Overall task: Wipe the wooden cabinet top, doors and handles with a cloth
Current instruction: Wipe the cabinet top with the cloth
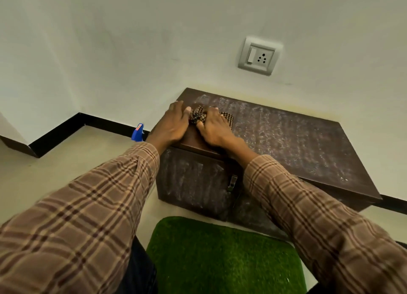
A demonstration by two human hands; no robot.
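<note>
No writing can be read anywhere; the small label on the blue object (137,133) by the skirting is only a blur. The cloth (203,116), brown houndstooth check, sits bunched on the dusty, streaked top of the low dark wooden cabinet (297,139), at its 10 o'clock corner. The left hand (174,124) presses beside it with fingers laid fairly flat; the right hand (214,128) curls over the cloth, holding it down. A metal handle (232,182) hangs on the smeared door.
</note>
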